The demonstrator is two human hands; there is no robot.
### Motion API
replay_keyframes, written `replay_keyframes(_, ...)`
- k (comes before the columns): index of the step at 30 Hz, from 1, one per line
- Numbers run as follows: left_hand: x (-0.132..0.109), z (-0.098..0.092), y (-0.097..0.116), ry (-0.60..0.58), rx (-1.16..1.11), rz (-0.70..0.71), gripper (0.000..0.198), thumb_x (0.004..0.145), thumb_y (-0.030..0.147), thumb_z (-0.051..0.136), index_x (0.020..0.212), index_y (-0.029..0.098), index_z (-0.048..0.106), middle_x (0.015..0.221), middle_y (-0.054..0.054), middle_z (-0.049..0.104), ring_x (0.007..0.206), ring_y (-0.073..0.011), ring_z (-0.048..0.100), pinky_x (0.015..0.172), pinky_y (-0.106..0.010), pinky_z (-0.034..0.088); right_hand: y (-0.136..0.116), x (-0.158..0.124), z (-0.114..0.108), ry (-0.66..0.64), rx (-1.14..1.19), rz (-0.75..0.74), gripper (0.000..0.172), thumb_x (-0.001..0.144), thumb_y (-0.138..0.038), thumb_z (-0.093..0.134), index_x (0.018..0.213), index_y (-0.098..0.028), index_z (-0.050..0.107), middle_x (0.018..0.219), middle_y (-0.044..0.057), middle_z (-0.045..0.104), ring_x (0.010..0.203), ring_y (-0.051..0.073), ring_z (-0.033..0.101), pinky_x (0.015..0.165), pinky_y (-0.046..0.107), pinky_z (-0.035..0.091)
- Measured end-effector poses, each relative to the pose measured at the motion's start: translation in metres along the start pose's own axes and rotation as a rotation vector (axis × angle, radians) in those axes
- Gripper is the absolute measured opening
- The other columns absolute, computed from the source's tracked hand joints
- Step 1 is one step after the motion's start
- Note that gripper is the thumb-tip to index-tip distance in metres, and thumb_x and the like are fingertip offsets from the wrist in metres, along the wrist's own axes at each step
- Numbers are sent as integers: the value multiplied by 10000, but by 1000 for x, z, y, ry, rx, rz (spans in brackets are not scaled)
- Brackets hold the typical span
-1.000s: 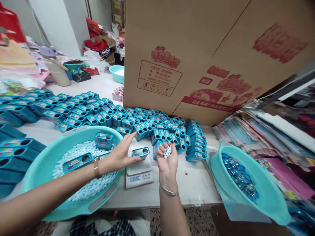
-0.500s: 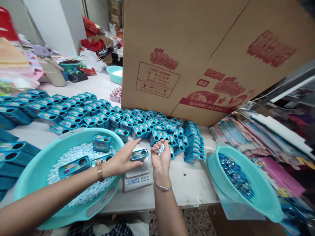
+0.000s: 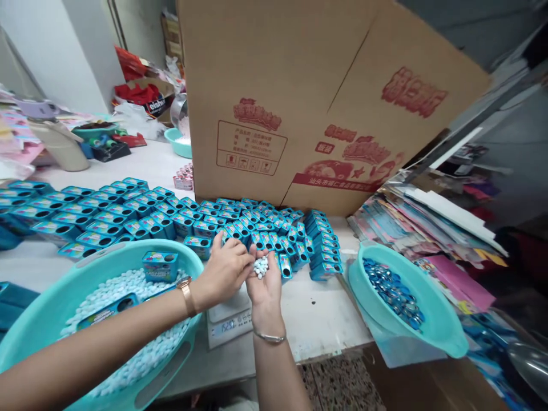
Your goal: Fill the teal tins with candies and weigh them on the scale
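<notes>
My right hand (image 3: 266,283) is turned palm up and cupped around a small heap of pale blue-white candies (image 3: 261,266). Bent over the scale, my left hand (image 3: 229,267) has its fingers drawn together, their tips at the edge of that heap. Whether a candy is pinched there is hidden. Below the hands is a white digital scale (image 3: 231,328) with a lit display; its top is largely covered by my left hand. To the left, a teal basin (image 3: 25,319) contains many loose candies, with an upright blue tin (image 3: 160,266) and other tins lying in it.
Rows of blue tins (image 3: 107,217) with round holes in their tops stand across the table. Behind them rises a large cardboard box (image 3: 274,74). At the right, a teal tub (image 3: 440,319) holds blue metallic pieces (image 3: 394,291), beside stacked printed sheets (image 3: 411,222).
My left hand has moved from beside the tin on the scale to the candies in my right palm, its fingers closing. The camera view has shifted right.
</notes>
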State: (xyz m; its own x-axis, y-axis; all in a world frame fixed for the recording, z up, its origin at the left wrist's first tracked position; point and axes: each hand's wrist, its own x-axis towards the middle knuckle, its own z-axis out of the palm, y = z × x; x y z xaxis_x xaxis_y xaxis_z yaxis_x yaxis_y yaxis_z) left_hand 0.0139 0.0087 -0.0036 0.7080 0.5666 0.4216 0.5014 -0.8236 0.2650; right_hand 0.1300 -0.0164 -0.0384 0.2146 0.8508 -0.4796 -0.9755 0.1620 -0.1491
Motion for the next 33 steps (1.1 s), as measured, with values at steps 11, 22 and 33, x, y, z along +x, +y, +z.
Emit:
replay_keyframes(11, -2, 7, 12, -11, 152, 170, 153, 877, 231, 500, 839, 228, 648, 805, -4, 613, 969, -206, 514, 1077, -611, 72, -4, -10, -10, 32, 104, 14, 235, 877, -287, 469, 683, -175, 539, 587, -21, 591, 689, 99, 647, 680, 206, 525)
replay_keyframes(22, 2, 2, 8, -50, -50, 172, 178, 886, 277, 472, 846, 226, 638, 909, -23, 624, 973, -184, 518, 1064, -500, 207, -9, -21, -23, 8, 140, 4, 249, 893, -277, 441, 701, -166, 555, 598, -22, 606, 621, 84, 622, 614, 203, 522)
replay_keyframes(33, -9, 21, -20, -218, 158, -137, 292, 875, 415, 418, 881, 256, 663, 971, -55, 646, 1026, -270, 506, 1023, -586, 149, -66, -36, -47, 135, 224, -175, 218, 884, -236, 467, 706, -165, 571, 586, -30, 626, 636, 94, 645, 665, 262, 557)
